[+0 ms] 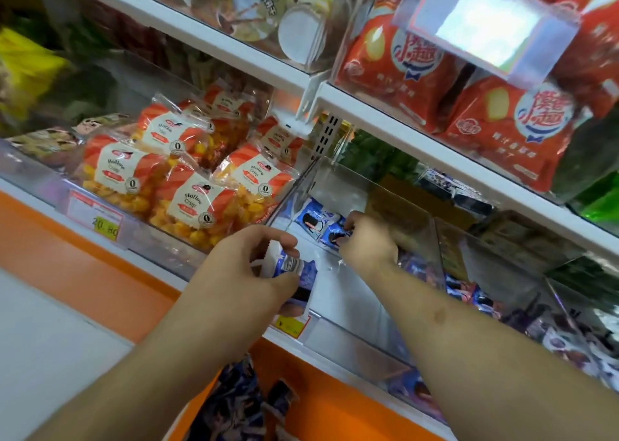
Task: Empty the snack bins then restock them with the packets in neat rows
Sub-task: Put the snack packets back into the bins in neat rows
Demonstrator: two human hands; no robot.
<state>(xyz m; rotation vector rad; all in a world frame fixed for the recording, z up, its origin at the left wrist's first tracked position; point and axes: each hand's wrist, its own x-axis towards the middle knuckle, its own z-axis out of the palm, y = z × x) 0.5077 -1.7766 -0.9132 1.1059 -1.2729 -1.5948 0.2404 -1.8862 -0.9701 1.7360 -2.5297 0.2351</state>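
Note:
A clear plastic snack bin (361, 186) sits on the middle shelf, its white floor mostly bare. A couple of small blue-and-white packets (318, 221) lie at its back left. My right hand (365, 239) reaches into the bin and pinches one of those packets. My left hand (248, 266) hovers over the bin's front left corner, gripping another blue packet (298, 273) with a barcode showing. More blue packets (241, 403) lie in a pile below the shelf, between my forearms.
The bin to the left holds orange "Hollow Crisp" bags (187, 186) behind a price tag (104, 219). To the right, a bin holds blue and purple packets (475, 296). Red snack bags (502, 129) fill the shelf above. An orange panel (67, 256) runs under the shelf.

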